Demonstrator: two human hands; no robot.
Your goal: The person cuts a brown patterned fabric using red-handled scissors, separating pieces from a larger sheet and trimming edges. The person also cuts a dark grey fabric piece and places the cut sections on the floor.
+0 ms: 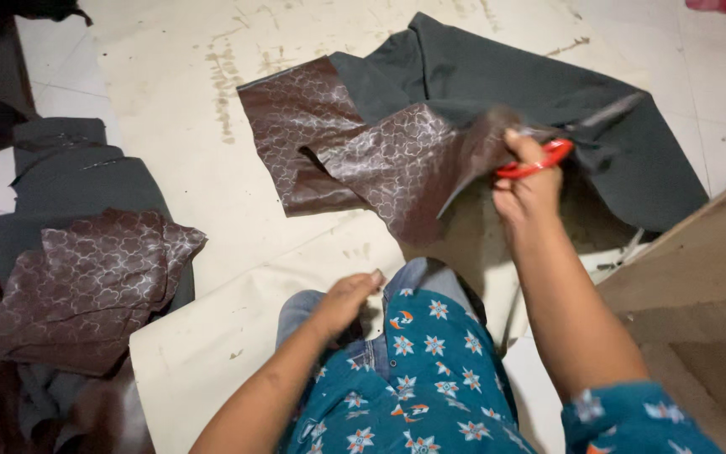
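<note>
Over the brown patterned fabric (397, 160), right hand (527, 189) fingers grip red-handled scissors (548, 151); left hand (346, 298) loosely curled, empty.

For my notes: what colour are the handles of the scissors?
Red, seen in the head view: the scissors are held in the right hand.

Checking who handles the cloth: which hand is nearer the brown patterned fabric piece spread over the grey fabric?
Right hand, holding red-handled scissors, touches the brown patterned fabric piece; left hand rests below it on the lap.
</note>
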